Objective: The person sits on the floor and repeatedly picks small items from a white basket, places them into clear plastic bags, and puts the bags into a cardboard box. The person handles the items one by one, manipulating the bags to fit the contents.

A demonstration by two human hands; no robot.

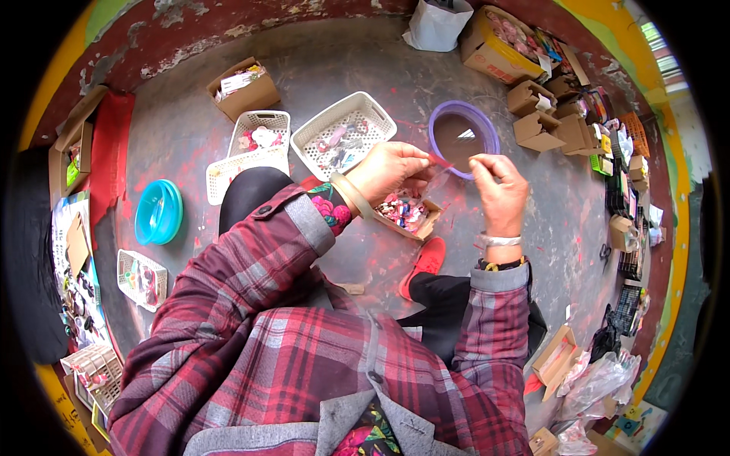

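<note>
Left hand (394, 173) pinches clear bag (438, 181) near carton edge (427, 223), right hand (502, 191) pressing fingertips together.

I'm watching through one wide fisheye camera, the left of a head-worn pair, aimed steeply down past the wearer's plaid jacket (296, 365), which fills the near lower edge. The left hand (385, 176) and right hand (503, 196) are close to me; the floor (334, 64) spreads farther off, the wall (209, 36) curving along the top.

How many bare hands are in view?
2: the left hand, clear plastic at its fingertips, near the small cardboard box; the right hand, pinched, below-right of the purple basin.
</note>
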